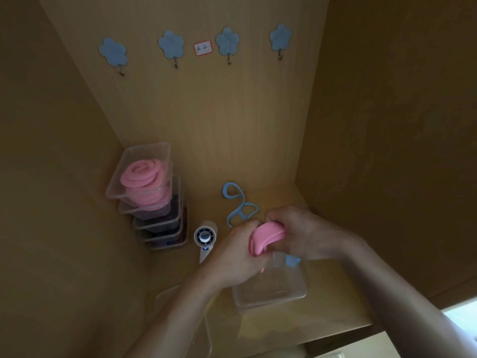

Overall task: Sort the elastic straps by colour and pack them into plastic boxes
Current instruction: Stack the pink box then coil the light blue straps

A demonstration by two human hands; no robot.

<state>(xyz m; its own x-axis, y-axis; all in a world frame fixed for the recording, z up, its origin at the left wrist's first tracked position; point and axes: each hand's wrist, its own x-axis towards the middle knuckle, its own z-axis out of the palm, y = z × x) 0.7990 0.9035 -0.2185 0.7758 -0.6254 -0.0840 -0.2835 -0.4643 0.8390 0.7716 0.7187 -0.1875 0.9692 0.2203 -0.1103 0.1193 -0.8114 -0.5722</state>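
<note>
Over box [273,298], left hand [233,258], right hand [305,232] grip up-right-slanted pink strap [265,236]

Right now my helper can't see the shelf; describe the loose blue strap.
Find the stack of boxes in the back left corner. Right of it, past the white fan, lies the blue strap: loose and unheld, unlike the gripped pink strap.

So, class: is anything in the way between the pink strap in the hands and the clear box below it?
Nothing visible blocks it. The left hand and right hand hold the pink strap over the open clear box; a blue strap lies beyond its far rim.
</note>
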